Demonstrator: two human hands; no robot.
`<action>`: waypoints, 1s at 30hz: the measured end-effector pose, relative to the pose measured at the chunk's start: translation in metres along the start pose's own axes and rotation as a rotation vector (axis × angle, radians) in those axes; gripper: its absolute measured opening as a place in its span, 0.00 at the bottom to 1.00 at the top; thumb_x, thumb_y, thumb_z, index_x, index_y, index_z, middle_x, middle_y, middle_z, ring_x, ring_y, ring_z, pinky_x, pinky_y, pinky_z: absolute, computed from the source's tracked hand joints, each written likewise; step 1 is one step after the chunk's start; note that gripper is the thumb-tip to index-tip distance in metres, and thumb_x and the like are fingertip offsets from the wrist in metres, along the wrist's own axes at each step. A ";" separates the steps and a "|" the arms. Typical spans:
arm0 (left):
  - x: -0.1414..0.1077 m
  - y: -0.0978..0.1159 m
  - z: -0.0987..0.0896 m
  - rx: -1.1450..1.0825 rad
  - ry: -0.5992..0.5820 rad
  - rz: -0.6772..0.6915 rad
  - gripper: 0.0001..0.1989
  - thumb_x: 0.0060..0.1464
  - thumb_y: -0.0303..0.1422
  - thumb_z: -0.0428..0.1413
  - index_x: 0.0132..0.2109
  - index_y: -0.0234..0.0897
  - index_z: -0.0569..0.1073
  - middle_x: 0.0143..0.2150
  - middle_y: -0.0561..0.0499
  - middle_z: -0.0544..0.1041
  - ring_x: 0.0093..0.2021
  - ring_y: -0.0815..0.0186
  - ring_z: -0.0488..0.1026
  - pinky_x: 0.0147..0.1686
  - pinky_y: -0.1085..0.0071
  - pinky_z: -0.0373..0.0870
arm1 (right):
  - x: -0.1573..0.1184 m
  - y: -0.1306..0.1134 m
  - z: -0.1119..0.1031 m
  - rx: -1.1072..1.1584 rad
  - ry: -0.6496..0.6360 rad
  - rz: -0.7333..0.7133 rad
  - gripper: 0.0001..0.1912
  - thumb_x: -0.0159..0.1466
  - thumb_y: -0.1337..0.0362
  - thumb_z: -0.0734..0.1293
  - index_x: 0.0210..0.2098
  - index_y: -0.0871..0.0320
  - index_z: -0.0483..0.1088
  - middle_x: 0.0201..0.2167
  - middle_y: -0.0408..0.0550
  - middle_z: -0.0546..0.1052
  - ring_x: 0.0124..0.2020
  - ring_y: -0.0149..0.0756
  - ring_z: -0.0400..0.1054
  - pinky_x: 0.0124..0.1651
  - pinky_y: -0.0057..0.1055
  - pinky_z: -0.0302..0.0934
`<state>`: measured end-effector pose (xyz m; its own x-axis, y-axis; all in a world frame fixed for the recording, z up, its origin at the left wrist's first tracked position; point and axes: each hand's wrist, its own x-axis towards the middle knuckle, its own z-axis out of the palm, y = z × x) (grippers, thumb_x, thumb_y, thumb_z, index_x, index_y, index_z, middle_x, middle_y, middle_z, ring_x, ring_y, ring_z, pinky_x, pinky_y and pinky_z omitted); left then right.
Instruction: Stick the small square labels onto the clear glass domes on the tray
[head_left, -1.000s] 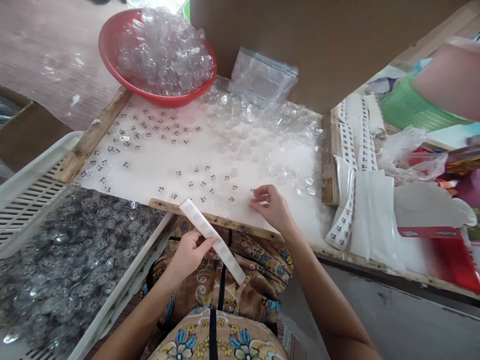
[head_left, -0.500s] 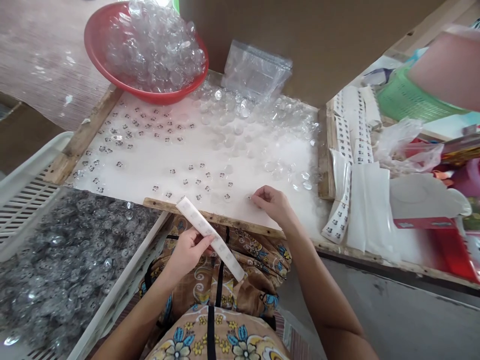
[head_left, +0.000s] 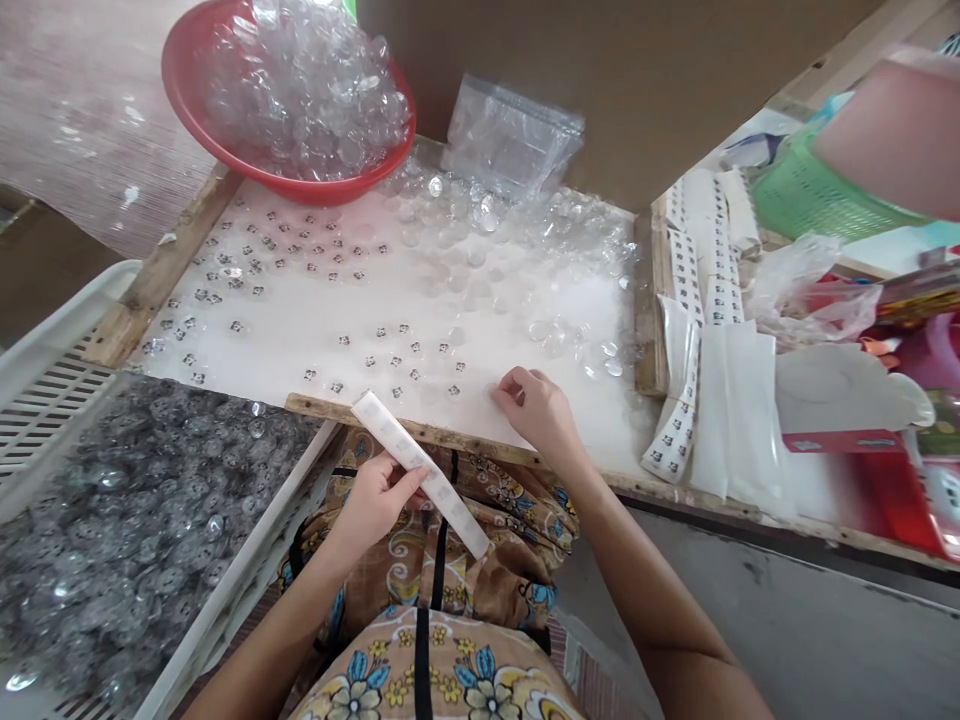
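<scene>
My left hand (head_left: 386, 492) pinches a white strip (head_left: 420, 472) with faint dark prints, which slants over my lap and the board's front edge. My right hand (head_left: 531, 405) is over the white board (head_left: 285, 320), its thumb and forefinger closed at a clear disc (head_left: 493, 392); whatever the fingertips hold is hidden. Left of that hand lie several clear pieces with small black-and-white face stickers (head_left: 397, 392). Plain clear discs (head_left: 555, 330) are scattered at the board's right and back.
A red bowl (head_left: 289, 190) heaped with clear pieces stands at the back left. At the lower left is a white crate (head_left: 247, 545) full of clear pieces. Sticker strips (head_left: 684, 400) lie beyond the wooden right rail (head_left: 649, 310). A clear plastic box (head_left: 514, 130) sits at the back.
My right hand has moved slightly left and down onto the board, and the small dark sticker at its fingertips no longer shows. My left hand still holds the strip.
</scene>
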<state>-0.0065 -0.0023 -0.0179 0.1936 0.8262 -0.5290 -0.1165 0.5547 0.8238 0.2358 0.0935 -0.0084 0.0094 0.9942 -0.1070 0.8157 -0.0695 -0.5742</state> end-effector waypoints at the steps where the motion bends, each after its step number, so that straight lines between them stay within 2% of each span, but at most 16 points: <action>1: 0.000 0.000 0.000 -0.002 -0.003 -0.002 0.17 0.48 0.45 0.64 0.35 0.33 0.77 0.33 0.45 0.81 0.33 0.57 0.79 0.33 0.62 0.80 | 0.002 0.000 0.001 -0.018 0.027 -0.021 0.06 0.60 0.60 0.65 0.30 0.55 0.69 0.35 0.48 0.72 0.27 0.32 0.65 0.34 0.32 0.58; 3: -0.001 0.000 0.001 -0.001 -0.016 -0.008 0.17 0.48 0.45 0.64 0.35 0.33 0.77 0.33 0.45 0.81 0.33 0.56 0.79 0.33 0.62 0.80 | 0.010 0.000 0.004 0.003 0.060 -0.026 0.05 0.60 0.61 0.65 0.31 0.56 0.69 0.39 0.50 0.72 0.27 0.31 0.66 0.36 0.33 0.60; 5: -0.002 0.001 0.002 -0.002 -0.025 -0.015 0.17 0.48 0.44 0.64 0.35 0.33 0.77 0.33 0.45 0.81 0.32 0.57 0.79 0.32 0.63 0.80 | 0.022 -0.002 0.008 0.053 0.064 -0.010 0.05 0.60 0.61 0.66 0.32 0.56 0.68 0.37 0.49 0.73 0.27 0.32 0.67 0.37 0.34 0.61; 6: -0.002 0.001 0.002 -0.003 -0.025 -0.017 0.17 0.48 0.44 0.64 0.35 0.33 0.77 0.33 0.45 0.81 0.32 0.57 0.79 0.32 0.63 0.80 | 0.029 -0.005 0.010 0.076 0.060 -0.003 0.05 0.60 0.61 0.66 0.34 0.55 0.68 0.35 0.48 0.74 0.27 0.33 0.67 0.37 0.34 0.61; 8: -0.003 0.001 0.002 -0.008 -0.015 -0.017 0.17 0.48 0.44 0.64 0.36 0.33 0.77 0.33 0.45 0.81 0.33 0.56 0.80 0.33 0.62 0.80 | 0.038 -0.012 0.014 0.099 0.064 -0.009 0.11 0.60 0.63 0.67 0.43 0.55 0.68 0.33 0.46 0.76 0.28 0.35 0.68 0.36 0.34 0.61; 10: -0.004 0.000 0.000 -0.011 0.002 -0.014 0.17 0.48 0.45 0.64 0.35 0.33 0.77 0.33 0.45 0.82 0.33 0.56 0.80 0.34 0.62 0.80 | 0.039 -0.020 0.015 0.082 0.106 -0.072 0.16 0.62 0.65 0.65 0.50 0.56 0.66 0.35 0.48 0.77 0.29 0.37 0.69 0.36 0.35 0.62; 12: -0.004 -0.001 -0.003 -0.008 0.011 -0.006 0.17 0.49 0.45 0.64 0.36 0.33 0.77 0.33 0.46 0.81 0.32 0.57 0.79 0.33 0.62 0.80 | 0.032 -0.026 0.014 0.061 0.113 -0.231 0.12 0.65 0.67 0.63 0.48 0.56 0.69 0.39 0.52 0.77 0.33 0.38 0.70 0.38 0.36 0.63; 13: -0.004 -0.001 -0.004 -0.006 0.012 -0.002 0.17 0.49 0.44 0.64 0.36 0.33 0.77 0.33 0.46 0.81 0.32 0.57 0.79 0.33 0.63 0.79 | 0.026 -0.029 0.013 0.068 0.067 -0.343 0.10 0.66 0.68 0.62 0.46 0.56 0.70 0.41 0.53 0.76 0.35 0.38 0.71 0.40 0.35 0.63; 15: -0.003 -0.001 -0.005 -0.004 0.010 0.006 0.16 0.50 0.44 0.64 0.36 0.33 0.77 0.33 0.46 0.81 0.31 0.59 0.79 0.31 0.65 0.78 | 0.013 -0.030 0.011 0.100 -0.113 -0.557 0.10 0.67 0.69 0.61 0.43 0.56 0.74 0.40 0.52 0.75 0.39 0.37 0.71 0.41 0.33 0.64; 17: -0.003 0.001 -0.005 -0.004 0.007 0.011 0.16 0.49 0.43 0.65 0.35 0.33 0.78 0.32 0.47 0.81 0.30 0.59 0.78 0.30 0.66 0.78 | 0.004 -0.028 0.011 0.107 -0.281 -0.673 0.12 0.67 0.71 0.61 0.42 0.54 0.76 0.37 0.50 0.74 0.39 0.36 0.70 0.41 0.31 0.64; 18: -0.002 0.002 -0.004 -0.005 0.007 0.010 0.16 0.48 0.43 0.65 0.35 0.33 0.78 0.32 0.47 0.81 0.30 0.59 0.78 0.30 0.66 0.77 | 0.001 -0.026 0.011 0.094 -0.320 -0.685 0.13 0.67 0.71 0.61 0.41 0.54 0.77 0.37 0.50 0.73 0.39 0.36 0.69 0.41 0.31 0.64; 22: -0.002 0.007 -0.002 -0.014 0.006 0.005 0.15 0.48 0.43 0.65 0.34 0.34 0.78 0.30 0.47 0.81 0.29 0.59 0.78 0.29 0.66 0.77 | 0.001 -0.017 0.011 0.052 -0.325 -0.625 0.10 0.66 0.69 0.63 0.35 0.55 0.77 0.36 0.49 0.72 0.36 0.36 0.68 0.40 0.32 0.63; 25: -0.003 0.007 -0.002 -0.021 0.006 0.010 0.15 0.47 0.43 0.65 0.34 0.34 0.78 0.30 0.47 0.81 0.28 0.59 0.78 0.29 0.65 0.77 | 0.002 -0.013 0.006 0.125 -0.356 -0.546 0.09 0.66 0.67 0.63 0.33 0.55 0.76 0.35 0.49 0.73 0.36 0.35 0.68 0.40 0.32 0.63; 27: -0.004 0.006 -0.002 -0.012 0.012 0.015 0.15 0.48 0.43 0.65 0.34 0.34 0.78 0.31 0.46 0.81 0.29 0.59 0.78 0.29 0.65 0.77 | 0.002 -0.011 0.001 0.224 -0.374 -0.406 0.07 0.64 0.64 0.65 0.32 0.56 0.74 0.33 0.47 0.73 0.33 0.33 0.67 0.38 0.31 0.62; 30: -0.005 0.005 -0.002 -0.004 -0.005 0.008 0.16 0.49 0.43 0.64 0.35 0.33 0.78 0.32 0.45 0.81 0.30 0.58 0.78 0.30 0.64 0.78 | 0.005 -0.003 -0.008 0.395 -0.449 -0.059 0.11 0.59 0.55 0.68 0.30 0.57 0.70 0.24 0.42 0.70 0.23 0.29 0.60 0.25 0.27 0.55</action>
<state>-0.0098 -0.0037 -0.0118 0.1979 0.8302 -0.5211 -0.1221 0.5484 0.8273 0.2378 0.0990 -0.0004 -0.3447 0.8716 -0.3486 0.5298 -0.1259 -0.8387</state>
